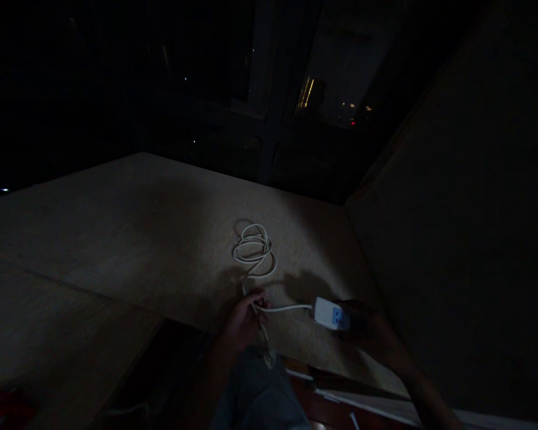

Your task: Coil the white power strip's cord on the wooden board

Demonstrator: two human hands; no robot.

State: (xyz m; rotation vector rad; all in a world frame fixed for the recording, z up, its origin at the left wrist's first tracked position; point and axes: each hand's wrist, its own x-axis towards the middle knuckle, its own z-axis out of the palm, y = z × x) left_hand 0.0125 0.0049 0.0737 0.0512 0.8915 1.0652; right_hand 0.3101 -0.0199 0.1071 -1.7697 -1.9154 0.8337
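Note:
The scene is very dark. A white power strip [332, 314] lies near the front edge of a wooden board [138, 239]. My right hand [367, 328] is closed on the strip's right end. Its white cable [282, 309] runs left into my left hand [246, 319], which is pinched shut on the cord. Beyond my left hand the rest of the cable lies in a loose coil [253, 251] on the board.
A second board [466, 239] leans up at the right, meeting the flat one at a corner. Dark window frames [273, 119] with distant lights stand behind. My knee in grey cloth [260, 394] is below the board's edge.

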